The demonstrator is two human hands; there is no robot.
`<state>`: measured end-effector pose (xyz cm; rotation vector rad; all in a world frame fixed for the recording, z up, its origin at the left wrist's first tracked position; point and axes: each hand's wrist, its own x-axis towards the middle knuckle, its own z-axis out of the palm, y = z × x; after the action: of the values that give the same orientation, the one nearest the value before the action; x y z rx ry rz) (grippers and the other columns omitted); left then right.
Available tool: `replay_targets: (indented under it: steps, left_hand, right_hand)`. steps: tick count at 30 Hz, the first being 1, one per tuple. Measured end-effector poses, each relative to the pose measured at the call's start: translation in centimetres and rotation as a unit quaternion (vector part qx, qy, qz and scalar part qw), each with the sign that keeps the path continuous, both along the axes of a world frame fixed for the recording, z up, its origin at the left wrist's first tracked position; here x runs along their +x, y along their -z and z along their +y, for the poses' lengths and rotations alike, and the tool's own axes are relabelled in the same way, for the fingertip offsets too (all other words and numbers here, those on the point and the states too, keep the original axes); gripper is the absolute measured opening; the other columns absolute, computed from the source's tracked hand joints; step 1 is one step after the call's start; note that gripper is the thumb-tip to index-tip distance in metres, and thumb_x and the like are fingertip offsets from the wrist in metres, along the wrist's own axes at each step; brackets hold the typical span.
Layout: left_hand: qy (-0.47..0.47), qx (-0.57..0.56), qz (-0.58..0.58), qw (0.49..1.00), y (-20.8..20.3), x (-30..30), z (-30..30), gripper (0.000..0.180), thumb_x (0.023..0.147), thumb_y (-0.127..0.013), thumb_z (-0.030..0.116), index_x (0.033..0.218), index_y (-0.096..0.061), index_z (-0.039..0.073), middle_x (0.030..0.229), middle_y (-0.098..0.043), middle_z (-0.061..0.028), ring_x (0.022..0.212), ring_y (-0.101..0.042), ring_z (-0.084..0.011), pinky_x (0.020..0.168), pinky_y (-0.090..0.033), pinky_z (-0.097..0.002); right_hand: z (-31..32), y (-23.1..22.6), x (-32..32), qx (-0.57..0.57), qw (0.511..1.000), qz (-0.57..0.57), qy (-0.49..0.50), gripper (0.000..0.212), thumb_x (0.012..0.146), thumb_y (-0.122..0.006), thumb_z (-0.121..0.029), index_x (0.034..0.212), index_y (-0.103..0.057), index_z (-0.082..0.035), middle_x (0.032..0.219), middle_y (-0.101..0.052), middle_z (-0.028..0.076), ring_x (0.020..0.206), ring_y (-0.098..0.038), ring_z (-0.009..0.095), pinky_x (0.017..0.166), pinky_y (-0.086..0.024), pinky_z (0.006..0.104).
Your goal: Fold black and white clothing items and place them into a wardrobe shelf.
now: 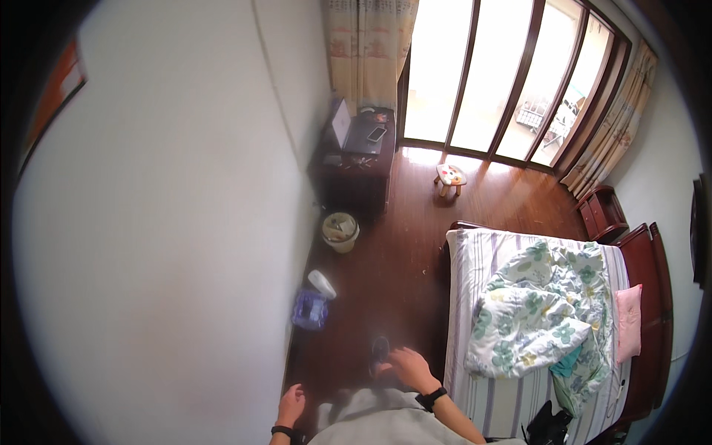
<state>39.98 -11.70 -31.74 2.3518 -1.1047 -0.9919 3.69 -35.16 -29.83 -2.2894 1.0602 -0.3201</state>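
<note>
Head view: R hand (406, 368) spread, fingertips touching dark slipper (380, 348) just ahead on floor.

The person is standing and looking down, both forearms entering from the lower edge. The left hand (291, 404) is hanging low by the hip, fingers loosely curled and holding nothing, a dark band circling its wrist. The right hand (407, 368) is reaching forward and a little higher, palm turned down, fingers spread and relaxed, also gripping nothing; a dark watch is sitting on that wrist, and the bare forearm is angling back toward the lower right
</note>
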Motion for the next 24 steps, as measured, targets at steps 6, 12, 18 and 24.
replay_targets:
  steps: [6,12,18,24]
  left_hand:
    - [-0.112,-0.017,0.082,0.990,6.9,3.9,-8.9,0.037,0.092,-0.068,0.028,0.125,-0.068,0.011,0.102,-0.076,-0.0169,0.097,-0.074,-0.0328,0.085,-0.058,-0.0418]
    - [0.035,-0.012,-0.008,0.999,8.7,2.4,-22.8,0.028,0.100,-0.059,0.025,0.115,-0.072,0.006,0.113,-0.072,-0.0204,0.103,-0.068,-0.0402,0.090,-0.054,-0.0455]
    - [-0.072,-0.013,0.066,0.995,10.1,4.2,-39.2,0.024,0.098,-0.059,0.025,0.105,-0.075,0.008,0.120,-0.070,-0.0181,0.099,-0.067,-0.0375,0.088,-0.055,-0.0466]
    - [-0.164,0.007,0.098,0.981,7.7,7.1,-56.9,0.024,0.097,-0.060,0.025,0.106,-0.075,0.008,0.118,-0.070,-0.0178,0.099,-0.067,-0.0372,0.087,-0.055,-0.0464]
  right_hand:
    - [-20.7,-6.7,12.3,0.105,0.985,-0.127,-0.046,0.038,0.093,-0.063,-0.011,0.131,-0.066,-0.007,0.135,-0.064,0.017,0.125,-0.059,0.035,0.108,-0.048,0.0417]
    - [-44.2,-5.8,21.5,0.115,0.977,-0.161,-0.076,0.043,0.094,-0.064,-0.009,0.137,-0.062,-0.005,0.129,-0.067,0.016,0.118,-0.064,0.030,0.100,-0.052,0.0395]
    - [-66.2,-6.1,34.7,0.202,0.963,-0.154,-0.091,0.042,0.093,-0.064,-0.014,0.134,-0.063,-0.004,0.124,-0.068,0.021,0.111,-0.066,0.037,0.097,-0.053,0.0414]
    - [-93.9,-0.5,44.9,0.034,0.983,-0.124,-0.128,0.038,0.099,-0.064,-0.024,0.130,-0.065,-0.004,0.129,-0.067,0.018,0.113,-0.066,0.037,0.098,-0.054,0.0407]
